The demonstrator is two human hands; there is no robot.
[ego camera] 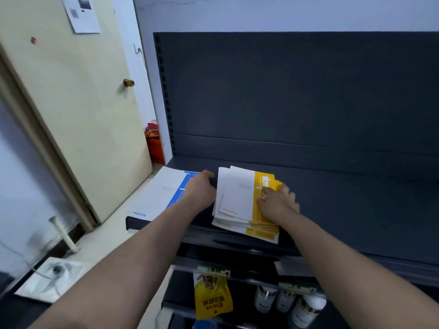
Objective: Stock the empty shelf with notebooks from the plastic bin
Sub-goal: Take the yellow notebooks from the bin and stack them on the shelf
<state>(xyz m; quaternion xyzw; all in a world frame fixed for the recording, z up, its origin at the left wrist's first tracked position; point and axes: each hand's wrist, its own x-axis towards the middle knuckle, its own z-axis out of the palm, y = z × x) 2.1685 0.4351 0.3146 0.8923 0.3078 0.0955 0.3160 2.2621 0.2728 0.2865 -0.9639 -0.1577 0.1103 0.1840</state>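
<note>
Currently the fanned stack of white-and-yellow notebooks (238, 200) lies on the dark grey shelf (344, 210), between both hands. The right hand (278, 200) rests on its yellow band, fingers spread over the right edge. The left hand (200, 188) sits against the stack's left edge, partly covering a blue-and-white notebook stack (164, 193). Its fingertips are hidden, so its grip cannot be determined. Cover lettering is blurred.

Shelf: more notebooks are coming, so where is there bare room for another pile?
Bare shelf runs right of the yellow notebooks to the picture's edge, and behind both piles along the back panel. The left end is crowded: blue notebooks, the left hand between the piles, the right hand on the yellow pile.
</note>
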